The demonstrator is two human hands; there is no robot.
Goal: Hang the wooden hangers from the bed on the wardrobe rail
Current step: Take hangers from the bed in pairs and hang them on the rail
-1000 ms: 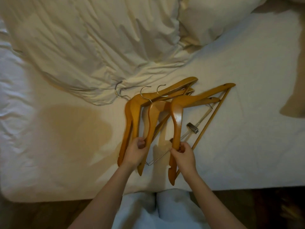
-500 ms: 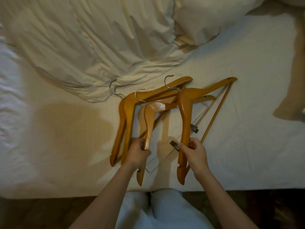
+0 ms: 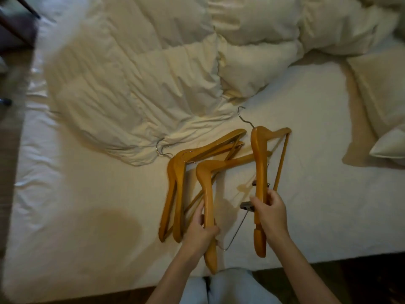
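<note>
Left hand [image 3: 200, 234]: curled round near arm of middle hanger [image 3: 208, 194]. Right hand [image 3: 271, 216]: clamped on right hanger [image 3: 259, 163], long axis near-to-far, hook far (seemingly raised). Other hangers [image 3: 175, 189]: on bed [image 3: 87, 216], just left of left hand.

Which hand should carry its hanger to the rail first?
Right. The right hand grips the outermost hanger, hook clear; the left hand holds a hanger crossing the pile.

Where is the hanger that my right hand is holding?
Head view, right of centre: the hanger is gripped by the right hand over the sheet, right of the other hangers, its hook pointing toward the crumpled duvet.
</note>
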